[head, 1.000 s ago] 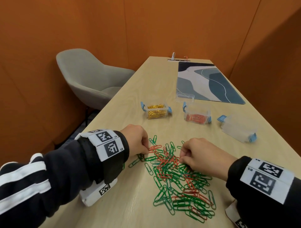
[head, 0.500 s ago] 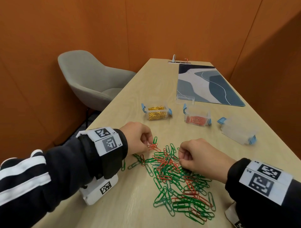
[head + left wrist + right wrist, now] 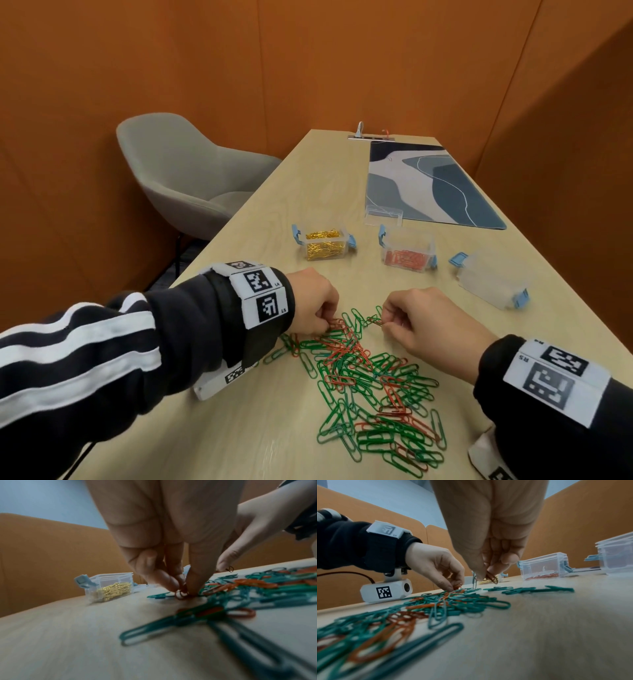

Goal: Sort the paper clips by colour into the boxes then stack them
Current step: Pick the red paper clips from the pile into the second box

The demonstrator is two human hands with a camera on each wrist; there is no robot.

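red clips (image 3: 337, 323) are pinched by left hand (image 3: 313, 299) and right hand (image 3: 416, 317) at pile (image 3: 373, 387), twelve o'clock edge.

Your head camera looks forward and down over both hands and the paper clip pile (image 3: 370, 380) between them. Each wrist camera sits low near the table (image 3: 68, 635), looking along its own fingers. Both wrist views share the gold-clip box (image 3: 109, 588) beyond the hands and the opposite hand.

Bare table (image 3: 260, 246) lies between the clip pile (image 3: 373, 383) and 3 boxes (image 3: 407, 251).
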